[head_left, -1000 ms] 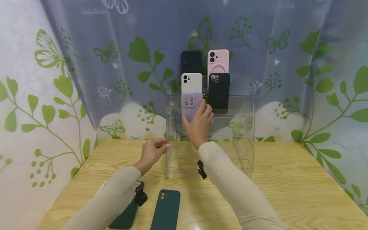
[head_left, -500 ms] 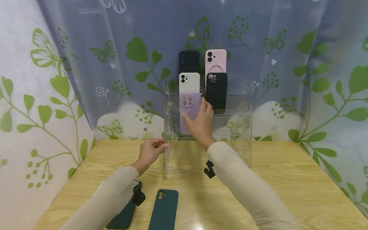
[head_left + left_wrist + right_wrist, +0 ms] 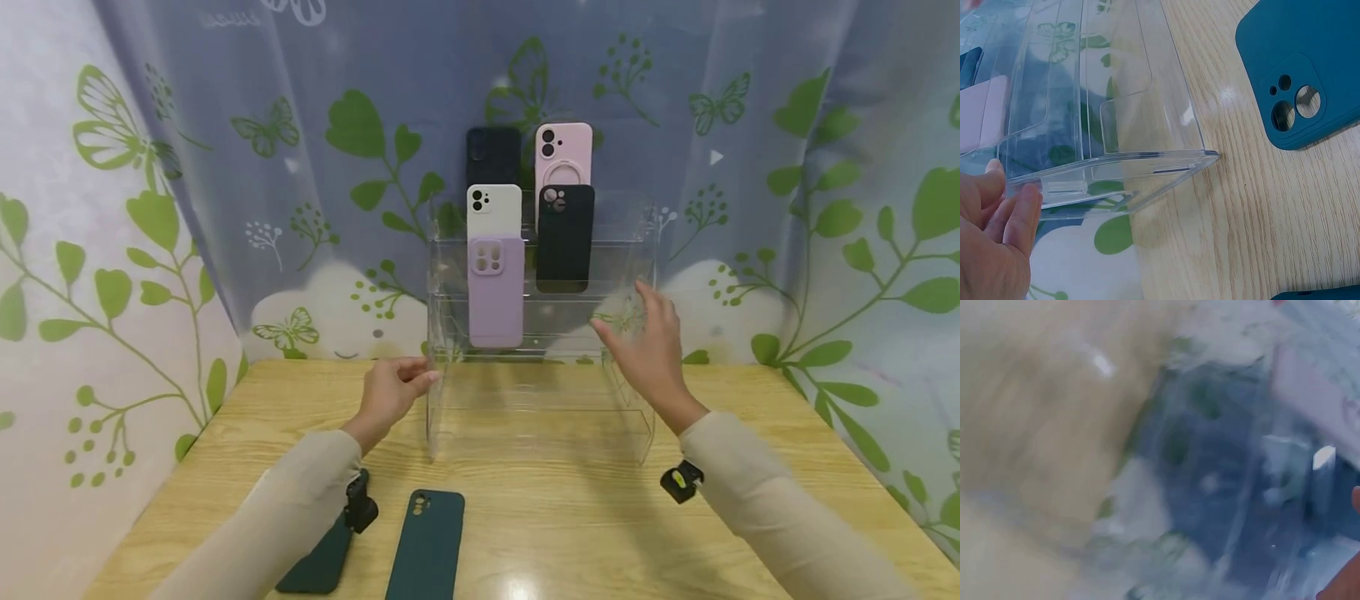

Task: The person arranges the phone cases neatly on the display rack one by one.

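A clear acrylic display stand (image 3: pixel 540 400) with stepped tiers holds several phone cases. The lilac case (image 3: pixel 497 300) leans on a lower tier, in front of the white case (image 3: pixel 495 208). Beside them stand a black case (image 3: pixel 566 242) and, behind it, a pink case (image 3: pixel 564 154); a dark case (image 3: pixel 493 154) is at the top left. My left hand (image 3: pixel 393 392) pinches the stand's left side edge, its thumb and fingers on either side of the panel in the left wrist view. Near the stand's right side my right hand (image 3: pixel 648 350) holds nothing, thumb and fingers spread.
On the wooden table (image 3: pixel 555 533), a dark teal phone case (image 3: pixel 427 542) lies at the front. Another dark teal case (image 3: pixel 322 558) is partly under the left sleeve. A patterned curtain (image 3: pixel 375 50) hangs behind. The right wrist view is blurred.
My right hand has let go of the lilac case and moved right, to the stand's right side. The lilac case stays on its tier. The left hand keeps its place.
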Tool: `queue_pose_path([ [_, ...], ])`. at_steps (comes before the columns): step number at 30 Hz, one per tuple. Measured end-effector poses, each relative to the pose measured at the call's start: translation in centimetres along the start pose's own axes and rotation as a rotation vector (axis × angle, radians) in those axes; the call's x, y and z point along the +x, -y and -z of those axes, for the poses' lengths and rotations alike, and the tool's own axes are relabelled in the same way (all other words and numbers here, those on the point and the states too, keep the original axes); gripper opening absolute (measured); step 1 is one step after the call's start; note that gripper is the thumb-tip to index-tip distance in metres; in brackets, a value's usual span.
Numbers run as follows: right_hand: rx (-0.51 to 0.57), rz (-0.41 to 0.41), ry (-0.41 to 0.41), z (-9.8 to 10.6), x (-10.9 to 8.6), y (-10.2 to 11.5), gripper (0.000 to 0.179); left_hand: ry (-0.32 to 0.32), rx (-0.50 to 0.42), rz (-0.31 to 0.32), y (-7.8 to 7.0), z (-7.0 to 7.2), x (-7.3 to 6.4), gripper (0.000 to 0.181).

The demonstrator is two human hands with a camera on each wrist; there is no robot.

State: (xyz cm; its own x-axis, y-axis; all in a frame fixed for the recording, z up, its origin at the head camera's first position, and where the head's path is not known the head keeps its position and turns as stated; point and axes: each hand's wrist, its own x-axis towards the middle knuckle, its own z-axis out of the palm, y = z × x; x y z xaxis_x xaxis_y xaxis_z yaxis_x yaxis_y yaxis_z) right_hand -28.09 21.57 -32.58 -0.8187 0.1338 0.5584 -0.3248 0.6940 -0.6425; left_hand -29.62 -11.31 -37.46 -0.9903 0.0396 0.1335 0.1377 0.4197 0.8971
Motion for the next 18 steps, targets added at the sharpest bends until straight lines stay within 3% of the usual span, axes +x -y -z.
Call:
queue_pose_path([
  [4,-0.017,0.028,-0.024,1.4,-1.8,-2.7,0.072,0.003,0.001,0.008,-0.1,0.0,0.0,0.039],
  [9,-0.028,0.030,-0.022,2.7,-3.2,-4.5,0.070,-0.006,0.016,-0.001,-0.2,0.0,0.0,0.040],
  [18,-0.012,-0.174,0.233,3.9,-4.5,-6.4,0.069,-0.007,0.013,-0.006,-0.1,0.1,0.0,0.040],
])
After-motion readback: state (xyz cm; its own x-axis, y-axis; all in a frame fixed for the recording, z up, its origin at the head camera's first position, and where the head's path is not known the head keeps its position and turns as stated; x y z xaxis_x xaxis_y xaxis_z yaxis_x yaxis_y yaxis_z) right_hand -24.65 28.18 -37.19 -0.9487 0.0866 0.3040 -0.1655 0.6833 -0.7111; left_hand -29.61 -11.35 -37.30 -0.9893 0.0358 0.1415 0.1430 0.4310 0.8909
